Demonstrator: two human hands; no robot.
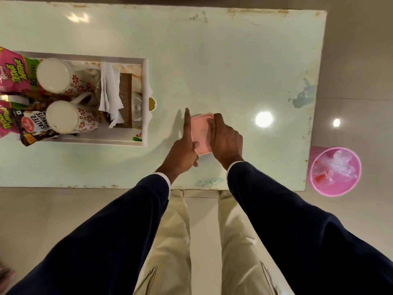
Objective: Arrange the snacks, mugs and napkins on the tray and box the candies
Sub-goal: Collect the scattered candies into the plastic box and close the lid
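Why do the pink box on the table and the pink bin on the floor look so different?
The pink box is small, flat and rectangular with its lid on; the pink bin is bigger, round and open on top. The box sits on the table with the left hand and right hand on it; the bin stands on the floor, untouched. What is inside the box is hidden; the bin shows crumpled clear plastic. Both are pink.

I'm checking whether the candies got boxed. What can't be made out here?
- Pink box contents: the lid and both hands hide them, head view.
- Snack packets: cut off by the left edge.
- Pink bin contents: crumpled, too blurred to identify.
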